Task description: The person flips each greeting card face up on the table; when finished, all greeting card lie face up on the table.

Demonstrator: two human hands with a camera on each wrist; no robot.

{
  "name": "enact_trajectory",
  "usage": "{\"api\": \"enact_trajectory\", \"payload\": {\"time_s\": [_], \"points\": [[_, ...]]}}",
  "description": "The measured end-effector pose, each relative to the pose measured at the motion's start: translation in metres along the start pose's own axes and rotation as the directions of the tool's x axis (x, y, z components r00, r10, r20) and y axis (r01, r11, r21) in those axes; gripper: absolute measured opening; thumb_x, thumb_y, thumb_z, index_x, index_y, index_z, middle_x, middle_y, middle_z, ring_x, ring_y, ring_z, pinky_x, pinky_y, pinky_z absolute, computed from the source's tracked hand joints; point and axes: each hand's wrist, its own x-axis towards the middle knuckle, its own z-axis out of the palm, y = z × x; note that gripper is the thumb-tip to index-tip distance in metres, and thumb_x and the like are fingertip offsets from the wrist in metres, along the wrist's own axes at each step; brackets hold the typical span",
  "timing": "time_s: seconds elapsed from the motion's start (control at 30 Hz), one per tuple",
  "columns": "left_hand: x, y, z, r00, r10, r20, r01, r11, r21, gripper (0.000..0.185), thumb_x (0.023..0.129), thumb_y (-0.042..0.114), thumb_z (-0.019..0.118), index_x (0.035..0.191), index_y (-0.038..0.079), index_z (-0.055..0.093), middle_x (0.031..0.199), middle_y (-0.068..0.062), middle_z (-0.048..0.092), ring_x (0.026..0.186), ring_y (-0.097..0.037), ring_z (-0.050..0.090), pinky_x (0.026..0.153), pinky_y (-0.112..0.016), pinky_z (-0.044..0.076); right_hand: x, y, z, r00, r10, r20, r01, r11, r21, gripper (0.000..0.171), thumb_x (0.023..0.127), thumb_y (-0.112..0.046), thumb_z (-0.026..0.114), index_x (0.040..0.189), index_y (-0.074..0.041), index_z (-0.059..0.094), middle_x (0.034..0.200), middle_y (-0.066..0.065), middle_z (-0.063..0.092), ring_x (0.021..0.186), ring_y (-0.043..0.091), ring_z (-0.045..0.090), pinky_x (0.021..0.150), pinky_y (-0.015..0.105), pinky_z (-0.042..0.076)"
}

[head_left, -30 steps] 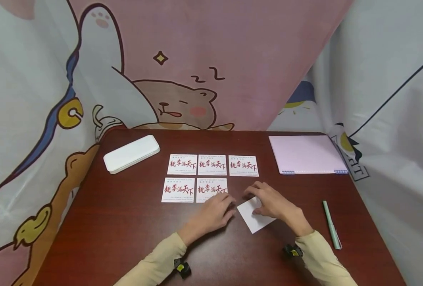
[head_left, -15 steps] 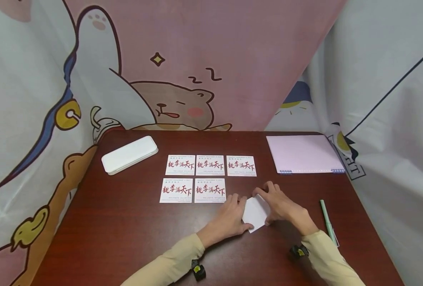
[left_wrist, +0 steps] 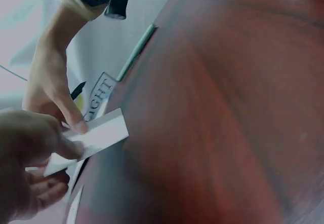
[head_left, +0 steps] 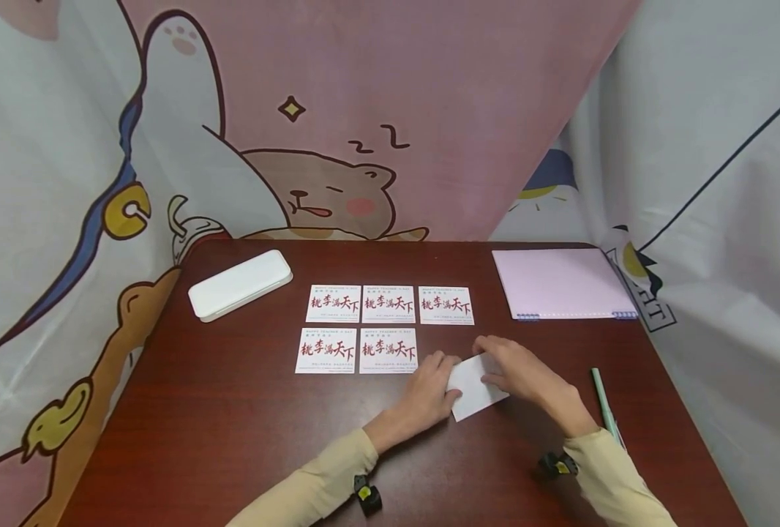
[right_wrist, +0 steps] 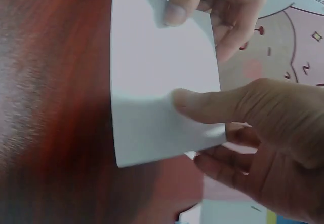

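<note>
Five printed cards [head_left: 390,325] laid face up mid-table [head_left: 232,439], three in the far row, two in the near row; sixth place, at the right end of the near row, unfilled. Judged well along: five of six placed, one card left to turn and set down.

Blank card [head_left: 474,386] held just right of the near row, toward the near edge, white side up, tilted off square with the rows. Left hand [head_left: 429,391] pinching its left edge, thumb on top. Right hand [head_left: 518,369] pinching the right edge, thumb pressed on the white face, fingers underneath. Both grips clamped on the card.

Head view only: the card rows, white case [head_left: 241,283] near the far-left corner, pink notebook [head_left: 563,283] at the far-right corner, green pen [head_left: 604,402] along the right edge.

Right wrist view only: thumb [right_wrist: 212,106] flat on the card face, other fingers curled beneath; card raised off the table at that side.

Left wrist view: card [left_wrist: 93,139] seen edge-on, both thumbs on it; printed side not visible in any view.
</note>
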Motion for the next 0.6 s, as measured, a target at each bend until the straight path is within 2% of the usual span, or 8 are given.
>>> {"api": "enact_trajectory", "payload": {"time_s": [0.1, 0.2, 0.3, 0.43, 0.6], "points": [[0.005, -0.005, -0.01, 0.996, 0.035, -0.078, -0.038, 0.999, -0.039, 0.031, 0.087, 0.013, 0.076, 0.116, 0.007, 0.068, 0.097, -0.003, 0.065, 0.087, -0.016, 0.062, 0.076, -0.025, 0.054, 0.0, -0.002, -0.009, 0.994, -0.048, -0.096, 0.046, 0.999, -0.018, 0.028, 0.08, 0.002, 0.082, 0.102, -0.011, 0.068, 0.095, 0.001, 0.07, 0.086, 0.016, 0.066, 0.071, 0.036, 0.057], [0.01, -0.011, -0.019, 0.989, 0.061, -0.136, -0.069, 0.996, -0.057, 0.021, 0.091, 0.01, 0.071, 0.112, 0.01, 0.073, 0.095, -0.001, 0.069, 0.085, -0.014, 0.065, 0.075, -0.024, 0.055, 0.0, -0.002, -0.014, 0.973, -0.127, -0.195, 0.12, 0.992, -0.044, 0.023, 0.082, 0.006, 0.078, 0.098, -0.01, 0.072, 0.092, 0.0, 0.072, 0.083, 0.015, 0.069, 0.07, 0.036, 0.058], [0.012, -0.017, -0.025, 0.98, 0.088, -0.176, -0.102, 0.992, -0.072, 0.018, 0.092, 0.009, 0.07, 0.109, 0.011, 0.077, 0.093, 0.001, 0.073, 0.084, -0.013, 0.066, 0.076, -0.023, 0.055, 0.0, -0.003, -0.018, 0.948, -0.186, -0.26, 0.173, 0.982, -0.071, 0.022, 0.082, 0.006, 0.077, 0.097, -0.009, 0.074, 0.09, 0.0, 0.073, 0.082, 0.013, 0.069, 0.07, 0.036, 0.059], [0.013, -0.023, -0.029, 0.972, 0.133, -0.196, -0.148, 0.987, -0.067, 0.016, 0.092, 0.008, 0.071, 0.106, 0.011, 0.079, 0.094, 0.002, 0.075, 0.084, -0.012, 0.069, 0.079, -0.023, 0.056, -0.002, -0.004, -0.019, 0.924, -0.217, -0.314, 0.193, 0.975, -0.106, 0.021, 0.081, 0.004, 0.079, 0.094, -0.011, 0.075, 0.088, -0.001, 0.073, 0.08, 0.012, 0.069, 0.068, 0.035, 0.058], [0.008, -0.028, -0.028, 0.97, 0.168, -0.173, -0.178, 0.983, -0.045, 0.014, 0.092, 0.01, 0.072, 0.104, 0.013, 0.079, 0.099, 0.002, 0.077, 0.09, -0.011, 0.071, 0.084, -0.022, 0.056, -0.004, -0.002, -0.011, 0.922, -0.22, -0.32, 0.19, 0.974, -0.121, 0.019, 0.077, 0.001, 0.084, 0.092, -0.01, 0.077, 0.088, 0.0, 0.075, 0.079, 0.014, 0.072, 0.067, 0.035, 0.059]]}}
